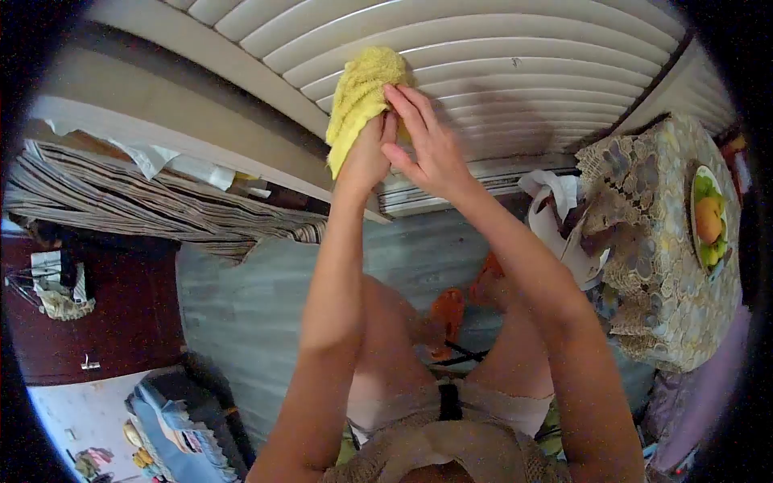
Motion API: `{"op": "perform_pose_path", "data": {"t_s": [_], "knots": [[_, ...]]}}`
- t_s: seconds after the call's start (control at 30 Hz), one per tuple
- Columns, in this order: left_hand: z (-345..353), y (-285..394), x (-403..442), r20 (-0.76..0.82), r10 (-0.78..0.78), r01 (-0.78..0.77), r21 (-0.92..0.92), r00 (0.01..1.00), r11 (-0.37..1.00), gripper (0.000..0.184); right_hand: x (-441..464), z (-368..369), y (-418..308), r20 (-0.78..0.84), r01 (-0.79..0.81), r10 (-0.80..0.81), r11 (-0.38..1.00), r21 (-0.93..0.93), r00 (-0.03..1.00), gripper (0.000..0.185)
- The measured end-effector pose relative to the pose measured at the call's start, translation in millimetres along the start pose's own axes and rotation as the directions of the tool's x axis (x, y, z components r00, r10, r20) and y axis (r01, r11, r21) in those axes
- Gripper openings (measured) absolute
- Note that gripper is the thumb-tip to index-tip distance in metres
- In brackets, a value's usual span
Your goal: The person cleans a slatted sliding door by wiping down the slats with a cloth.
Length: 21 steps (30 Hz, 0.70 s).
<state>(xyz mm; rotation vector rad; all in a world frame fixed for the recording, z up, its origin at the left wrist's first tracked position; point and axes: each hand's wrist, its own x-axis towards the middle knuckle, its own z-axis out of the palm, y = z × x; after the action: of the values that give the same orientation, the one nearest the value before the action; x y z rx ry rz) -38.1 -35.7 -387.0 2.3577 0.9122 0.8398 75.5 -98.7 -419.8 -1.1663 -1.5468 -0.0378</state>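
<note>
A yellow cloth [362,88] lies against the white slatted panel [499,48] at the top centre. My left hand [370,157] is closed on the lower right part of the cloth, with some of its fingers hidden. Just to its right, my right hand [431,149] has its fingers apart. Its fingertips rest at the cloth's right edge, and its thumb is close to my left hand. The cloth spreads up and to the left of both hands.
At the right stands a table with a patterned lace cloth [652,266], bearing a plate of fruit [708,221]. A white bin [551,217] is beside it. Striped fabric [161,193] hangs at the left. Orange footwear [447,318] is on the grey floor [241,290].
</note>
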Motion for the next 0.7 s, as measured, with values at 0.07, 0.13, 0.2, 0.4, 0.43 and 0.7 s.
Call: {"op": "perform_pose_path", "data": {"t_s": [0.07,0.13,0.2,0.4,0.43,0.7], "knots": [[-3,-6,0,-0.063,0.058,-0.063,-0.082,0.996,0.995,0.029,4,7,-3,0.023,-0.025,0.024,0.999,0.027,0.999,0.069],[-11,-5,-5,0.027,-0.118,0.120,-0.063,0.993,0.991,0.030,8,15,-4,-0.128,-0.041,0.043,0.999,0.021,0.991,0.069],[-19,2,-14,0.083,-0.173,0.176,-0.022,0.981,0.984,0.029,13,23,4,-0.122,-0.054,0.046,0.996,-0.069,0.991,0.068],[-30,-41,-18,0.152,-0.262,0.264,0.004,0.953,0.964,0.032,15,42,6,-0.112,-0.066,0.032,0.947,-0.316,0.993,0.065],[-31,-46,-15,0.197,-0.244,0.248,0.007,0.950,0.969,0.032,16,41,8,-0.118,-0.079,0.040,0.936,-0.344,0.992,0.067],[-39,-32,-17,0.050,-0.326,0.323,-0.350,0.944,0.879,0.031,26,-19,51,-0.267,-0.206,0.036,0.739,-0.641,0.963,0.089]]}}
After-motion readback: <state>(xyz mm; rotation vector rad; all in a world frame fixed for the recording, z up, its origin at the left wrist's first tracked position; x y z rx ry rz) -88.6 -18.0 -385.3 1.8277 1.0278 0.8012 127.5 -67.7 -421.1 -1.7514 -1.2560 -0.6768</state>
